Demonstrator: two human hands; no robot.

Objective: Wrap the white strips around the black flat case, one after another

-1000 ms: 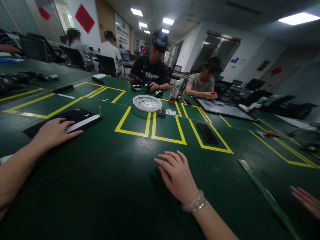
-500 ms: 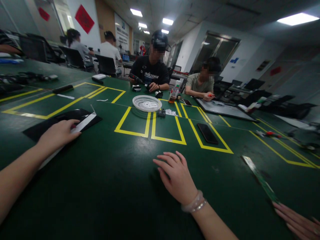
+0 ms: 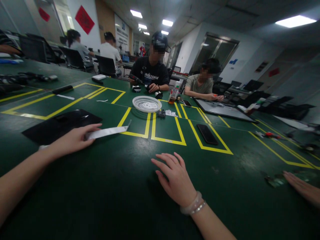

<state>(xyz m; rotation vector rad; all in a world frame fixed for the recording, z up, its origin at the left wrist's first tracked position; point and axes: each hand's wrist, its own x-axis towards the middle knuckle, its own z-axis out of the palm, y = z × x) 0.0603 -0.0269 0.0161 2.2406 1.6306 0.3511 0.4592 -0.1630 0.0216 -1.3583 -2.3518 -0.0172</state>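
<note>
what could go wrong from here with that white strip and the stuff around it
The white strip juts well past the fingers of the left hand, so its free end might snag or bend. The black sheet lies close by that hand and could get dragged. The bottle, if knocked, might hit the small black item beside it.

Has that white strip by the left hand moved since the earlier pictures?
Yes. The white strip, in the left hand, has moved right: earlier it lay over the black sheet; now its far end overlaps the yellow tape outline in view.
</note>
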